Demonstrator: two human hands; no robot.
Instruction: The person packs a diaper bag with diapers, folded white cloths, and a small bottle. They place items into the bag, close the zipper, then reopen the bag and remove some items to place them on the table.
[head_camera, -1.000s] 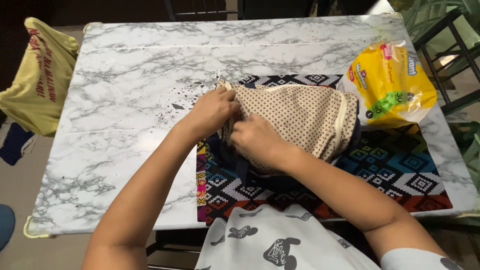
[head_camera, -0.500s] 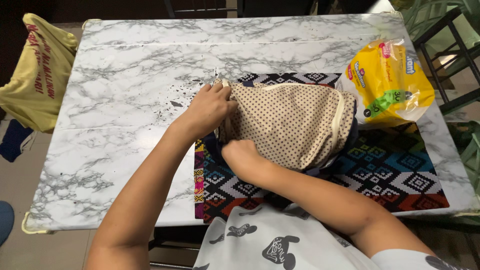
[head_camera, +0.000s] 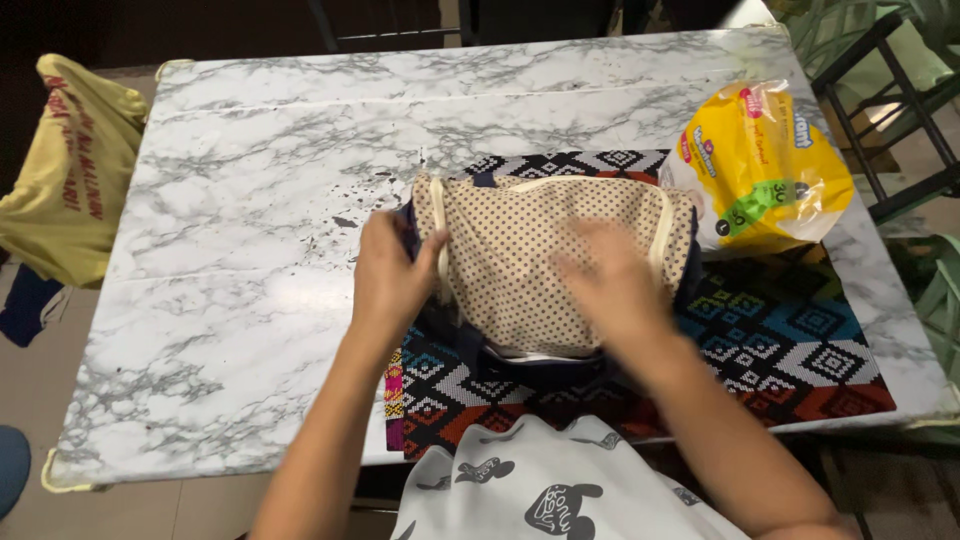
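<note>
Pinching the left edge of the dotted cloth (head_camera: 530, 260), the left hand (head_camera: 388, 275) has fingers closed on it; right hand (head_camera: 608, 285) lies open and flat on top; cloth sits on a patterned mat (head_camera: 790, 350) on the marble table (head_camera: 250, 220).

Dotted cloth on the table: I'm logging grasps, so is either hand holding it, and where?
The left hand grips the dotted cloth at its left edge. The right hand lies flat on top, blurred; no grip can be told there.

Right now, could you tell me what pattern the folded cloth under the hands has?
Cream with small dark dots, in the head view.
</note>
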